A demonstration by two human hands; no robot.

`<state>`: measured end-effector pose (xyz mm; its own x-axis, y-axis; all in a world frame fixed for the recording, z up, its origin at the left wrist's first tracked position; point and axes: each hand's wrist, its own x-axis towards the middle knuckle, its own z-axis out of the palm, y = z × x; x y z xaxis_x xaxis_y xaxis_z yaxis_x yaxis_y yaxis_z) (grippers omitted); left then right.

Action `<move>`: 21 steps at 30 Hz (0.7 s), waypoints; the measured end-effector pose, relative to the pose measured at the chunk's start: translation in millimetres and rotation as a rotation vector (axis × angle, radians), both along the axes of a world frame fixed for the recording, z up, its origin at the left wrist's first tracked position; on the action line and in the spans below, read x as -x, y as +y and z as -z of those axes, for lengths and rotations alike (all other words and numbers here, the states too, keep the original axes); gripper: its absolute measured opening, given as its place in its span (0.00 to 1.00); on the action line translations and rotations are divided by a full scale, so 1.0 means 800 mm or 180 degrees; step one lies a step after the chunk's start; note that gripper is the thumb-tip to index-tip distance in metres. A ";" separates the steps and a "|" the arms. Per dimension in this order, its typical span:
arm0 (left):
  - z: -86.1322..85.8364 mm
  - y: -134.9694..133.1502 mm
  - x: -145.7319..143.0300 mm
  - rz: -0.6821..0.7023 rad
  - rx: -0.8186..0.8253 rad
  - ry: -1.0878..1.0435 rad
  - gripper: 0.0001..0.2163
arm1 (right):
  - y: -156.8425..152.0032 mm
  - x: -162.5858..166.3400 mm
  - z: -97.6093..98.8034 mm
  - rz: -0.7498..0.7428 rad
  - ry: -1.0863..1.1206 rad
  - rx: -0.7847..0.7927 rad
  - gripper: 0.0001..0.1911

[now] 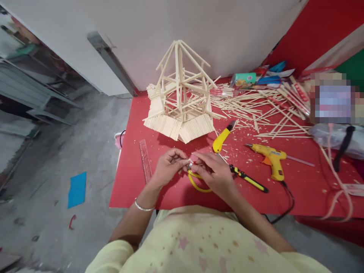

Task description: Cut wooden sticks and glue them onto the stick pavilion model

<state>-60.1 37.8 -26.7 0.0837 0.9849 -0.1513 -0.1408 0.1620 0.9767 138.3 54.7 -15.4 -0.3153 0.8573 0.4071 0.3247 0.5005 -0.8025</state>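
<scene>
My left hand (172,166) and my right hand (214,172) meet over the front of the red table (127,185). Both have their fingers pinched close together around something small that I cannot make out. Just under my right hand lie the yellow loop handles of what look like scissors (196,184), partly covered by the fingers. Beyond my hands stands a pavilion-like model of pale wooden sticks (178,87), with a slatted base and a pointed open frame on top. A yellow utility knife (222,139) rests to the right of the model.
A yellow hot glue gun (269,157) with a black cord lies at right, near a black-and-yellow tool (249,178). A clear ruler (145,161) is at left. Loose sticks (247,108) and plastic packets (244,79) cover the back right. A wall (136,49) stands behind.
</scene>
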 end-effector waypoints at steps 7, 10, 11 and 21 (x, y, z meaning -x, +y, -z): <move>-0.006 0.001 -0.026 -0.0107 0.0194 -0.0713 0.14 | 0.008 0.006 -0.003 -0.0189 0.0588 0.0675 0.07; -0.010 0.002 -0.029 -0.0262 0.0209 -0.0575 0.14 | 0.005 0.003 0.000 0.0014 0.0759 0.1134 0.09; -0.010 0.001 -0.030 -0.0343 0.0191 -0.0444 0.13 | 0.003 0.002 0.002 0.0037 0.0715 0.1272 0.10; -0.002 -0.004 -0.033 0.0106 -0.0200 0.1192 0.14 | 0.004 -0.013 0.023 -0.0369 -0.0815 -0.0424 0.16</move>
